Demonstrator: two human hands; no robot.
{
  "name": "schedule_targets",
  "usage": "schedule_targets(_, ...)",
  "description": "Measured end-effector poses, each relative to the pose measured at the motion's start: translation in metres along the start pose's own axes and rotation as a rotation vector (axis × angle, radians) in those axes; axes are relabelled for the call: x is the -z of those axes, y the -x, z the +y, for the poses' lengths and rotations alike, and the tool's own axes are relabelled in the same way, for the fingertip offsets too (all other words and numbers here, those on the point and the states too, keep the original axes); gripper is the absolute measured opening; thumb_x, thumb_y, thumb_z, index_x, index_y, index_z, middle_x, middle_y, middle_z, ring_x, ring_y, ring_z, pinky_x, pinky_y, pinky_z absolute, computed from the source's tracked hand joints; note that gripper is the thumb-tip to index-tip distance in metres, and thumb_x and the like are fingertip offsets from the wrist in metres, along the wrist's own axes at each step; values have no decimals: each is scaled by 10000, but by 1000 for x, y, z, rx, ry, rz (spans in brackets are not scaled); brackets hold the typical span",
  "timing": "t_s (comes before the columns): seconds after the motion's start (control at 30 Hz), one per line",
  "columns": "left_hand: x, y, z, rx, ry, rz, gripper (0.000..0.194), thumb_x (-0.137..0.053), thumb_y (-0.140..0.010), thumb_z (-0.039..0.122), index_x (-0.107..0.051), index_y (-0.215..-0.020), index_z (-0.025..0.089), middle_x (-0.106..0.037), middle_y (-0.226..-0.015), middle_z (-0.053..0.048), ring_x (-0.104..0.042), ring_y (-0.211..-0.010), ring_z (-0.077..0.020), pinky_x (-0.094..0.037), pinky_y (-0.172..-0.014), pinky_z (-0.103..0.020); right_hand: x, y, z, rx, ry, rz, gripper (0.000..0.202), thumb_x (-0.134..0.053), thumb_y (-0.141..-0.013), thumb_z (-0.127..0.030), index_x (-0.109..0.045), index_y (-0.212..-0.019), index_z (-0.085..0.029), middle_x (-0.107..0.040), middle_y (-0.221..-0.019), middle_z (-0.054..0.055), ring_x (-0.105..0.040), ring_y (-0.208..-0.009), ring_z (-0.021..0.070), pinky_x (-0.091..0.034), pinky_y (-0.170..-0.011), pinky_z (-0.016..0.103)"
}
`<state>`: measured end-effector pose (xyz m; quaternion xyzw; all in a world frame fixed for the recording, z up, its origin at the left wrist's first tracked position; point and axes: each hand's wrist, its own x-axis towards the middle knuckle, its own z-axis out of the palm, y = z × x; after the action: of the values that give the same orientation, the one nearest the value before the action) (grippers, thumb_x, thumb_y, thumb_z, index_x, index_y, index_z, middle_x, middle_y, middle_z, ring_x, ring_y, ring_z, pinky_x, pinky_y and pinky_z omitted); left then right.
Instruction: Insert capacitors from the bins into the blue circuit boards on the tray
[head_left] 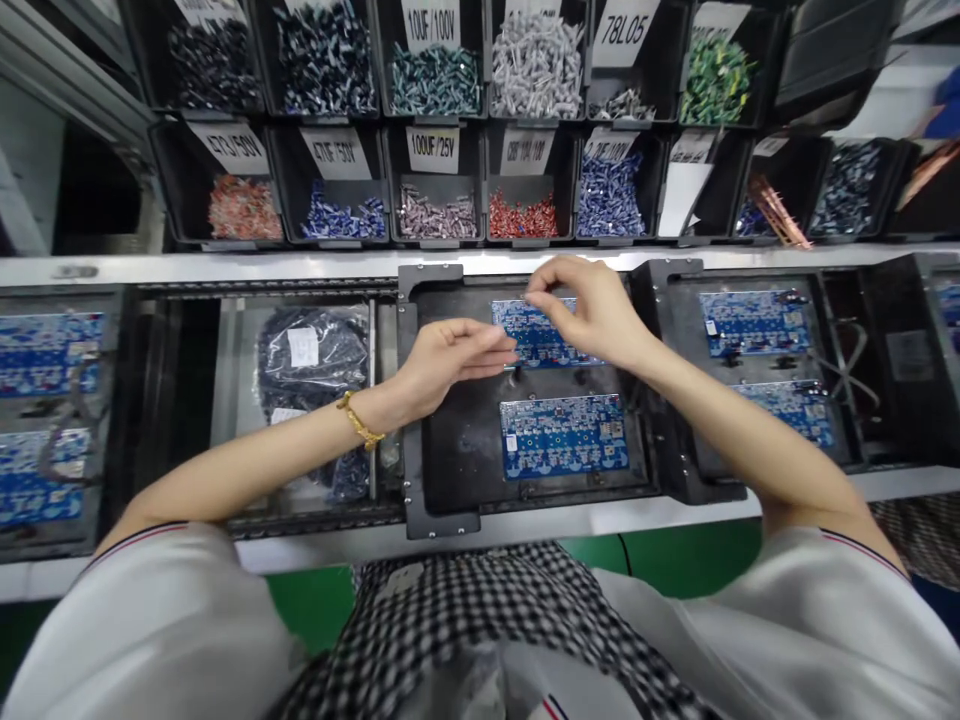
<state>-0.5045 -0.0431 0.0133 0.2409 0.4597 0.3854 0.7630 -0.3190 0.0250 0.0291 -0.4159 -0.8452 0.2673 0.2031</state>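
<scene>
A black carrier tray [457,470] lies in front of me with two blue circuit boards in it. My right hand [589,310] is over the upper circuit board [536,345], thumb and forefinger pinched near its top left corner; whatever they hold is too small to make out. At the left edge of that same board is my left hand [457,365], its thumb pressed against the fingers and pointing right. Anything in its grip is hidden. The lower circuit board [562,435] lies flat in the tray, with neither hand touching it.
Two rows of labelled black bins with small electronic parts, such as red capacitors [523,215], stand behind a metal rail [330,268]. Left of the tray lie plastic bags of dark parts [319,350]. More trays with blue boards [757,325] flank mine on the line.
</scene>
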Motion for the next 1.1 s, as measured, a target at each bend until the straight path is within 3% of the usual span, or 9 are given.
schedule_targets(0.13, 0, -2, -3, 4, -131, 34, 172, -772, -732, 269, -676, -686, 134, -629, -699, 9, -548, -637, -59, -453, -615, -179, -18, -20, 35, 47, 212, -162, 101, -446, -873, -202, -510, -794, -191, -633, -1052, 75, -556, -991, 235, -282, -830, 395)
schedule_targets(0.23, 2, -5, -5, 22, -182, 32, 223, -739, -764, 292, -652, -628, 138, -557, -600, 25, -456, -554, -43, -359, -551, -177, -26, -25, 44, 98, 270, -194, 103, -421, -874, -187, -485, -793, -191, -609, -1075, 85, -544, -1024, 249, -250, -818, 393)
schedule_targets(0.43, 4, -12, -4, 122, -99, 36, 150, -706, -805, 267, -707, -740, 133, -677, -748, -23, -532, -606, -46, -397, -611, -180, -25, -23, 43, 104, 281, -187, 116, -389, -881, -185, -462, -792, -196, -603, -1040, 82, -554, -979, 233, -241, -800, 383)
schedule_targets(0.77, 0, -18, 0, 299, 118, 134, 119, -652, -866, 187, -695, -782, 116, -712, -781, -29, -578, -592, -39, -434, -581, -159, -31, -21, 45, 125, 321, -139, 144, -375, -913, -212, -483, -819, -196, -605, -1023, 73, -549, -950, 214, -254, -801, 372)
schedule_targets(0.97, 0, -23, -1, 375, 238, 113, 180, -611, -899, 201, -698, -760, 125, -728, -806, -46, -636, -646, -62, -487, -607, -157, -29, -20, 50, 188, 370, -156, 239, -361, -956, -291, -557, -859, -195, -652, -1035, 57, -560, -942, 216, -226, -805, 386)
schedule_targets(1.1, -3, -27, 3, 431, 324, 136, 270, -540, -939, 198, -673, -714, 128, -715, -762, -41, -667, -701, -76, -520, -659, -161, -22, -14, 38, 190, 345, -174, 293, -370, -971, -343, -624, -946, -198, -681, -1077, 44, -577, -991, 230, -216, -848, 416)
